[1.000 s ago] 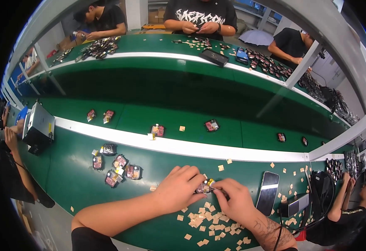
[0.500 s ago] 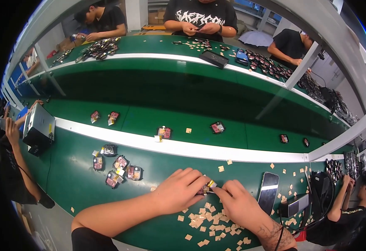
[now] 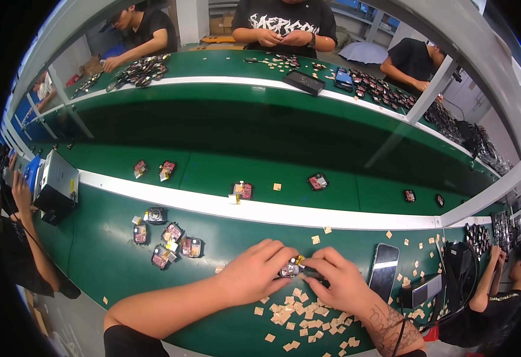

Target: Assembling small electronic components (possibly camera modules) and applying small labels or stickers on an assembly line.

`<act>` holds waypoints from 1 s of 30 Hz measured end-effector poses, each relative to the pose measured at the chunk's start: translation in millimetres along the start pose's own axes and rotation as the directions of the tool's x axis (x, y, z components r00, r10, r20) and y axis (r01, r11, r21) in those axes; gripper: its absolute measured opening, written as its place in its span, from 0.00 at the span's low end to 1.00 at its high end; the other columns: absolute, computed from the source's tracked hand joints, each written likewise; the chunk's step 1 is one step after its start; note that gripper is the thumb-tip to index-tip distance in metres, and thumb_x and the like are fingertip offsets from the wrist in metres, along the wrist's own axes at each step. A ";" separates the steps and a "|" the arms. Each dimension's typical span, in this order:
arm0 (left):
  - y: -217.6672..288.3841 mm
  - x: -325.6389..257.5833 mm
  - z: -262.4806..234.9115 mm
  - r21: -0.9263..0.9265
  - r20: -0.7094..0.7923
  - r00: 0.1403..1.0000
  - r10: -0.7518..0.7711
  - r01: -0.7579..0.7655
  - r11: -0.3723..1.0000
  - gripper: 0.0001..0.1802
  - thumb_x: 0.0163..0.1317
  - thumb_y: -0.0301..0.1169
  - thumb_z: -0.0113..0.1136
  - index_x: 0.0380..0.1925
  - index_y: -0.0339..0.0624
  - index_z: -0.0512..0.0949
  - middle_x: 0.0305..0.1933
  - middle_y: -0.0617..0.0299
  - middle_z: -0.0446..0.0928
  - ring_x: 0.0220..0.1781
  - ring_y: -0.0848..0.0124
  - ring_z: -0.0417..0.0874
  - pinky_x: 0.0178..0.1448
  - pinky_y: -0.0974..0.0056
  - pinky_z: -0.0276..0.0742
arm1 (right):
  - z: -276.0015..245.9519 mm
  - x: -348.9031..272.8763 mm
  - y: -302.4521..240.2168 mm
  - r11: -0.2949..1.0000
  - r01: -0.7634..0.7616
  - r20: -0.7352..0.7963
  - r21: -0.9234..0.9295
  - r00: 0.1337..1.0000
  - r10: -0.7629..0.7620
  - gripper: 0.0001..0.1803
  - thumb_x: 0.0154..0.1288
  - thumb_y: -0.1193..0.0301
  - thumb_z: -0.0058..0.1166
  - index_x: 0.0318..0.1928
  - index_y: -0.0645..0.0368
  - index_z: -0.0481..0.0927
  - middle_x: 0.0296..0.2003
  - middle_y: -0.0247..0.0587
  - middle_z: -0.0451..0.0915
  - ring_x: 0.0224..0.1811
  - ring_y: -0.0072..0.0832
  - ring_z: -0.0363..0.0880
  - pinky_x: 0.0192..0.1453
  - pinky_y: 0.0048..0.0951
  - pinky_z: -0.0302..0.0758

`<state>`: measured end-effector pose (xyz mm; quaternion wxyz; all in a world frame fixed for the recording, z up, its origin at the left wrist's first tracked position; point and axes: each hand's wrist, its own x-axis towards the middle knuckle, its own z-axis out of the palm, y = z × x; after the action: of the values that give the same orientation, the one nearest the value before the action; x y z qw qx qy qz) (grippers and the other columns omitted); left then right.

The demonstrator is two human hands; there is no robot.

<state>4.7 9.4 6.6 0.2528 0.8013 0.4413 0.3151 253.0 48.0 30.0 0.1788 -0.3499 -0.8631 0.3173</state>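
at the far left, a co-worker's hand (image 3: 21,193) is raised beside a pale metal box (image 3: 58,181), which stands on the green table (image 3: 102,256). next comes a loose cluster of black-cased modules (image 3: 192,247), some with reddish boards showing. beyond them runs a white rail (image 3: 308,215), with further modules spread along the green strip behind it.

the left hand (image 3: 254,271) reaches in from the lower edge, its thumb and fingers clamped on one small module (image 3: 289,271). that module sits between the two hands, a yellow-wrapped piece (image 3: 299,260) at its upper right. nearer the body lies a heap of pale square pieces (image 3: 299,312).

the right hand (image 3: 335,279) meets the module's right side, thumb and forefinger near each other; whether they grip anything cannot be told. right of it lie a phone (image 3: 384,268), screen up, and a black and grey box (image 3: 424,290), with more pale squares around it.
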 end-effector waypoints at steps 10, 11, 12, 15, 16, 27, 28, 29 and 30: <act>-5.2 0.7 -9.0 -0.001 0.105 0.991 0.087 -0.087 0.996 0.20 0.64 0.29 0.73 0.53 0.42 0.77 0.54 0.56 0.79 0.58 0.53 0.80 0.62 0.52 0.80 | 1.3 4.4 8.7 0.938 0.239 0.030 -0.251 0.970 -0.239 0.19 0.67 0.76 0.68 0.58 0.51 0.87 0.49 0.36 0.84 0.40 0.38 0.88 0.41 0.34 0.87; -5.6 0.3 -8.6 -0.003 0.109 0.989 0.098 -0.098 0.995 0.18 0.64 0.30 0.73 0.51 0.43 0.79 0.54 0.57 0.79 0.58 0.54 0.80 0.62 0.52 0.80 | 2.7 3.1 9.6 0.960 0.207 -0.003 -0.188 0.977 -0.211 0.17 0.68 0.76 0.67 0.56 0.52 0.87 0.45 0.37 0.85 0.39 0.38 0.88 0.40 0.34 0.87; -5.5 0.4 -8.1 -0.004 0.112 0.989 0.097 -0.097 0.995 0.18 0.64 0.30 0.73 0.51 0.43 0.79 0.54 0.57 0.79 0.58 0.54 0.80 0.62 0.52 0.80 | 3.6 1.6 9.4 0.977 0.175 -0.034 -0.123 0.983 -0.181 0.16 0.69 0.77 0.67 0.55 0.53 0.87 0.42 0.39 0.86 0.37 0.37 0.88 0.39 0.34 0.87; -7.5 0.0 -7.0 0.018 0.091 0.984 0.150 -0.152 0.988 0.15 0.63 0.29 0.73 0.48 0.44 0.82 0.53 0.59 0.79 0.58 0.56 0.81 0.61 0.53 0.80 | 6.3 5.1 3.5 0.993 0.025 -0.063 0.113 0.998 -0.018 0.13 0.71 0.79 0.65 0.54 0.56 0.87 0.38 0.42 0.86 0.34 0.35 0.87 0.38 0.31 0.85; -7.9 -0.2 -6.7 0.052 0.093 0.983 0.157 -0.163 0.985 0.15 0.62 0.29 0.75 0.48 0.46 0.84 0.54 0.60 0.81 0.57 0.58 0.82 0.60 0.54 0.82 | 4.6 5.8 4.3 0.993 0.024 -0.063 0.113 0.998 -0.017 0.13 0.71 0.79 0.65 0.54 0.56 0.87 0.38 0.42 0.86 0.34 0.35 0.87 0.38 0.31 0.85; -5.9 -4.0 -6.4 0.281 0.142 0.963 0.230 -0.262 0.923 0.15 0.61 0.31 0.74 0.49 0.46 0.86 0.55 0.62 0.82 0.56 0.62 0.83 0.58 0.57 0.83 | 11.8 3.7 -3.3 0.999 0.036 -0.057 0.038 0.998 -0.034 0.16 0.68 0.82 0.67 0.54 0.61 0.84 0.40 0.42 0.85 0.37 0.35 0.88 0.40 0.34 0.86; -5.2 -3.6 -6.0 0.269 0.133 0.964 0.232 -0.260 0.927 0.16 0.61 0.31 0.74 0.49 0.44 0.85 0.55 0.61 0.82 0.55 0.61 0.83 0.58 0.56 0.83 | 13.0 4.1 -6.4 0.996 0.073 -0.077 -0.047 0.994 -0.076 0.17 0.66 0.84 0.66 0.54 0.62 0.83 0.40 0.42 0.85 0.38 0.36 0.89 0.39 0.36 0.86; -4.6 -2.9 -5.6 0.257 0.124 0.964 0.234 -0.259 0.931 0.17 0.61 0.30 0.74 0.50 0.43 0.85 0.55 0.61 0.82 0.55 0.61 0.83 0.58 0.56 0.83 | 14.7 4.0 -6.1 0.996 0.077 -0.071 -0.043 0.994 -0.079 0.17 0.66 0.84 0.66 0.54 0.62 0.83 0.40 0.42 0.85 0.38 0.36 0.89 0.39 0.36 0.86; -3.5 -2.0 -5.5 0.259 0.121 0.966 0.227 -0.252 0.933 0.17 0.61 0.30 0.74 0.50 0.43 0.85 0.55 0.61 0.82 0.55 0.61 0.83 0.58 0.56 0.83 | 16.6 3.5 -5.3 0.999 0.021 -0.095 0.040 0.995 -0.017 0.17 0.66 0.85 0.66 0.54 0.63 0.83 0.40 0.42 0.84 0.37 0.34 0.88 0.38 0.33 0.85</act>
<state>-2.0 10.1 7.4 0.1196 0.8895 0.3676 0.2437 239.1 40.5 21.7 0.2294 -0.3525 -0.8504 0.3161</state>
